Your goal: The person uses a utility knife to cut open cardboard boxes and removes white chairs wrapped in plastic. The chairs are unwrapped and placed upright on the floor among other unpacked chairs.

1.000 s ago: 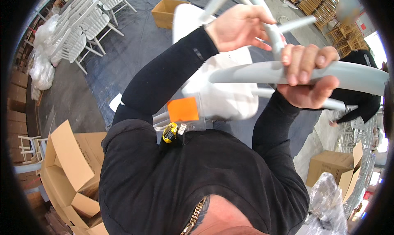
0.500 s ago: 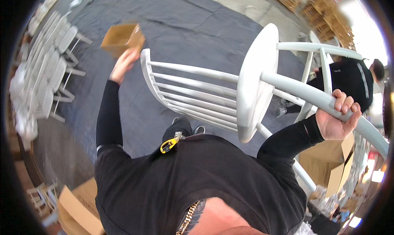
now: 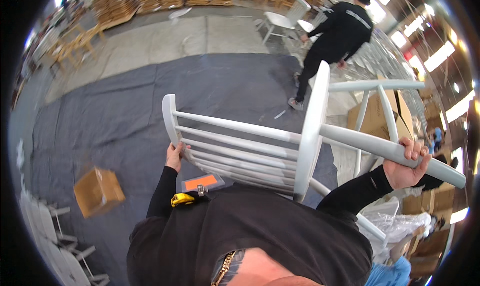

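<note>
Warehouse floor under grey tarpaulin (image 3: 125, 111); white chair (image 3: 260, 151) carried on its side.
Chair has swung round since a moment ago; left hand (image 3: 174, 156) grips its backrest at 9 o'clock; right hand (image 3: 407, 163) clasps a leg at 3 o'clock; cardboard box (image 3: 98, 191) now at 8 o'clock.

Left hand (image 3: 174, 156) lowered from the raised reach of half a second ago; chair (image 3: 300, 146) back rail now gripped. Cardboard box (image 3: 99, 191) shifted from beside that hand to lower left on the mat. A walking person (image 3: 332, 41) now seen beyond the seat.
</note>
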